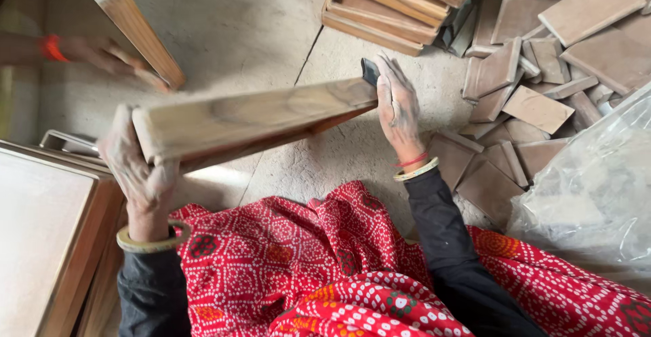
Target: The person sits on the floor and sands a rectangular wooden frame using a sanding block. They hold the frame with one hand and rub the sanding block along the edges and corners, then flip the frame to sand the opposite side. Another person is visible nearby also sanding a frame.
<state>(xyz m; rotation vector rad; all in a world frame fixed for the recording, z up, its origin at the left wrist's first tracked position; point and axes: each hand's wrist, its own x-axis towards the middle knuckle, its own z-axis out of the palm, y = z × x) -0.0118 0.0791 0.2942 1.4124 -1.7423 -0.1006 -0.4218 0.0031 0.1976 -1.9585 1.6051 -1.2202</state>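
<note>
A shallow wooden tray is held on edge above the concrete floor. My left hand grips its near end, fingers wrapped around the corner. My right hand presses a small dark pad against the tray's far end, fingers stretched over the wood. Both wrists wear bangles, and my sleeves are dark. A red patterned cloth covers my lap below the tray.
Another person's hand with an orange band works on a wooden frame at the upper left. Stacked trays lie at the top, loose wooden pieces at the right, a plastic bag beside them, flat boards at the left.
</note>
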